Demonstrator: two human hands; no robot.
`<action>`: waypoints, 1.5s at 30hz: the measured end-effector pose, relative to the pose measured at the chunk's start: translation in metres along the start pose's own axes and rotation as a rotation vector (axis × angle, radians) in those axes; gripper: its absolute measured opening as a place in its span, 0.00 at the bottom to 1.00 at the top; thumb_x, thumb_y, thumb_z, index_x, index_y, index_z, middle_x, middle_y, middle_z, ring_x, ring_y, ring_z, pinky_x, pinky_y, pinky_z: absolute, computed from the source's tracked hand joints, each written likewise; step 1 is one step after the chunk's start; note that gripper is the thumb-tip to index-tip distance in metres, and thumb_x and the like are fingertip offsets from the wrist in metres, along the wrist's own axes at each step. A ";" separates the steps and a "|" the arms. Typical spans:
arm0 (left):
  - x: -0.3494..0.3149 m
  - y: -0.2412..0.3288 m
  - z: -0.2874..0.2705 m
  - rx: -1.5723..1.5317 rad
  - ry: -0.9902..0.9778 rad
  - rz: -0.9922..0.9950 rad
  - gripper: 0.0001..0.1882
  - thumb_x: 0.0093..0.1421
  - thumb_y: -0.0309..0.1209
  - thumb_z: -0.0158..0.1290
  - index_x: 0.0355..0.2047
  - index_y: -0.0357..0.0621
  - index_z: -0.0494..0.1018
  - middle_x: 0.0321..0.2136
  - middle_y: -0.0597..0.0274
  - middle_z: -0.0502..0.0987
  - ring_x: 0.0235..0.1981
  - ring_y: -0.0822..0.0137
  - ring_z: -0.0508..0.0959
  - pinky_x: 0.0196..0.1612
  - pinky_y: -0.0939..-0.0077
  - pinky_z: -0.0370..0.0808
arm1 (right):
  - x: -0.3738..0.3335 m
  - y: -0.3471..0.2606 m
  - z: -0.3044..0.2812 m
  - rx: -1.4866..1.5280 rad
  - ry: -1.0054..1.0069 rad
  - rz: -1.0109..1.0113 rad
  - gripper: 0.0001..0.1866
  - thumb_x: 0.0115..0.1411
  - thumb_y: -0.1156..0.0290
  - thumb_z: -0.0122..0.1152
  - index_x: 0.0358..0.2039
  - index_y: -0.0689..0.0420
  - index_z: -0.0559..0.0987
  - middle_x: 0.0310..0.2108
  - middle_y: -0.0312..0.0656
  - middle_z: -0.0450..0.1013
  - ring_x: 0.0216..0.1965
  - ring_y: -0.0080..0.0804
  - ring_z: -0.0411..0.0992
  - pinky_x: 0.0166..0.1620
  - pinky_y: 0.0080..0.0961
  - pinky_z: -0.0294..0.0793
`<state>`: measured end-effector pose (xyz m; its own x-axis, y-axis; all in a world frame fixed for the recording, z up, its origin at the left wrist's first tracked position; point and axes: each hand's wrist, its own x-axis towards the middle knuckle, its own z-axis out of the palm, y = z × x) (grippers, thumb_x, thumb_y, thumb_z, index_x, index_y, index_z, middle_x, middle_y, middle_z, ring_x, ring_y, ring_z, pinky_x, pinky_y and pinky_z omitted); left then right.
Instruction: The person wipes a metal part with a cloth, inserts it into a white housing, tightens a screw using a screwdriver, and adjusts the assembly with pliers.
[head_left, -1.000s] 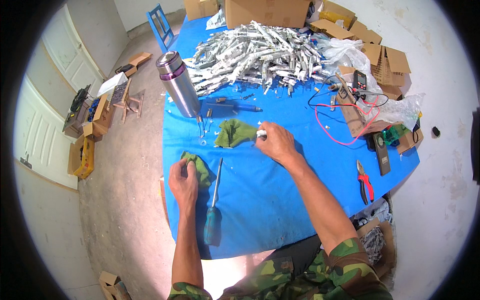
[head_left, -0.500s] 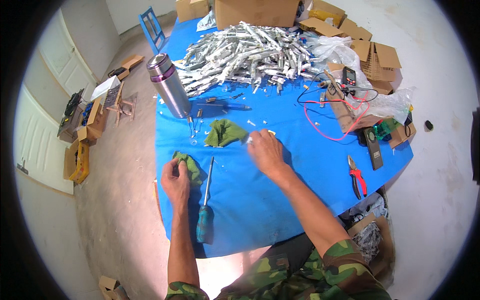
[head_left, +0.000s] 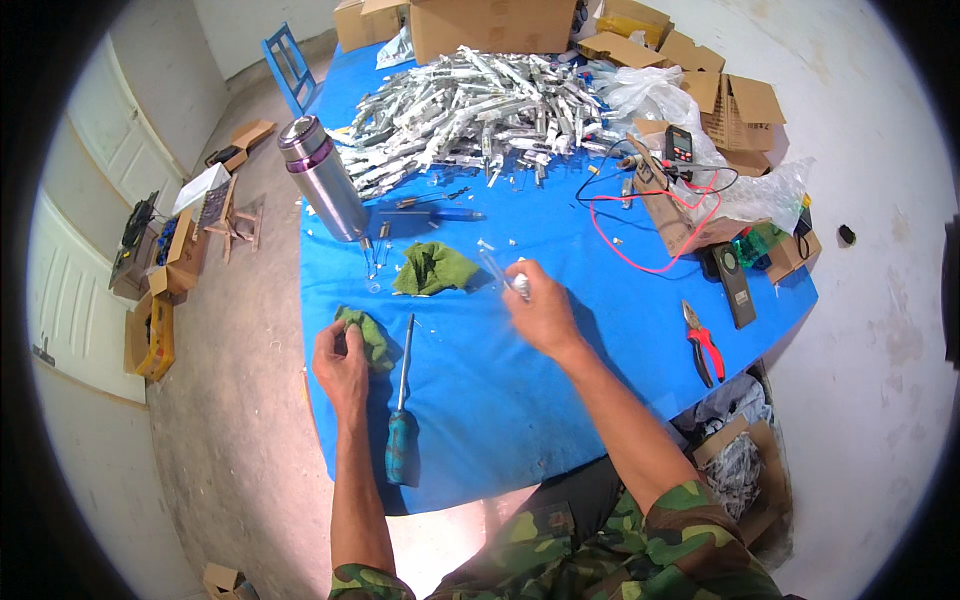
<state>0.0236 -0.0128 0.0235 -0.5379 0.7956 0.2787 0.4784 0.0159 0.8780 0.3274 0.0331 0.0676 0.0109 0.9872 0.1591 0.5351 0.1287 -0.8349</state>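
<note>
Clock is from the middle of your view, 12 being the far edge. Your right hand point(head_left: 543, 315), just off centre toward 3, is curled closed around a thin clear piece point(head_left: 493, 266) that pokes out toward 10. It's blurry, so I can't make out what it is. There's a white bit point(head_left: 520, 284) at your fingers too, and I can't tell if it's the same piece.

Your left hand point(head_left: 342, 368), out at 8, is half curled with the thumb apart from the fingers, against a green cloth point(head_left: 374, 343). The fingers hide the contact, so no idea whether you're pinching it or just resting there. Another crumpled green cloth point(head_left: 438, 268) lies near centre toward 10, and a screwdriver point(head_left: 398, 447) lies at 7.

You've got a blue cover point(head_left: 500, 420) on the table, a bit wrinkled, with small scraps on it. The silvery-white pile point(head_left: 490, 115) at 12 is too jumbled to pick out single pieces. The steel flask point(head_left: 327, 188) stands at 10, leaning in the fisheye. The big carton point(head_left: 490, 30) behind the pile is cut off up top. White doors point(head_left: 85, 290) at 9, concrete floor point(head_left: 250, 400) at 8, scuffed pale wall point(head_left: 880, 300) at 3.
</note>
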 end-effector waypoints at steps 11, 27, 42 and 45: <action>0.009 -0.026 0.001 -0.084 -0.061 0.046 0.14 0.69 0.32 0.60 0.48 0.32 0.80 0.37 0.62 0.82 0.38 0.74 0.78 0.45 0.77 0.76 | -0.098 0.034 -0.085 1.385 -0.016 0.477 0.14 0.70 0.73 0.63 0.55 0.58 0.77 0.40 0.35 0.76 0.39 0.24 0.77 0.41 0.29 0.84; 0.052 -0.079 -0.016 0.246 -0.173 0.115 0.27 0.73 0.48 0.54 0.57 0.34 0.78 0.49 0.54 0.83 0.48 0.63 0.81 0.54 0.70 0.76 | -0.348 0.188 -0.207 1.444 0.947 0.683 0.19 0.68 0.78 0.62 0.58 0.59 0.72 0.44 0.46 0.77 0.39 0.32 0.77 0.41 0.28 0.81; 0.072 -0.095 -0.020 0.358 -0.170 0.154 0.29 0.72 0.53 0.52 0.57 0.41 0.80 0.50 0.55 0.84 0.48 0.59 0.82 0.55 0.66 0.75 | -0.566 0.342 -0.256 0.792 1.547 1.175 0.28 0.66 0.56 0.66 0.60 0.57 0.69 0.49 0.45 0.69 0.48 0.40 0.74 0.40 0.41 0.87; 0.064 -0.081 -0.018 0.387 -0.168 0.144 0.29 0.72 0.54 0.52 0.58 0.43 0.80 0.50 0.57 0.84 0.48 0.60 0.82 0.54 0.66 0.75 | -0.554 0.365 -0.194 0.772 1.343 1.225 0.23 0.66 0.57 0.65 0.56 0.56 0.75 0.42 0.40 0.74 0.40 0.34 0.77 0.35 0.36 0.85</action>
<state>-0.0620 0.0254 -0.0227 -0.3415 0.8932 0.2926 0.7821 0.0974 0.6155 0.6804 -0.4848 -0.2230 0.7442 -0.0839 -0.6627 -0.6679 -0.0763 -0.7404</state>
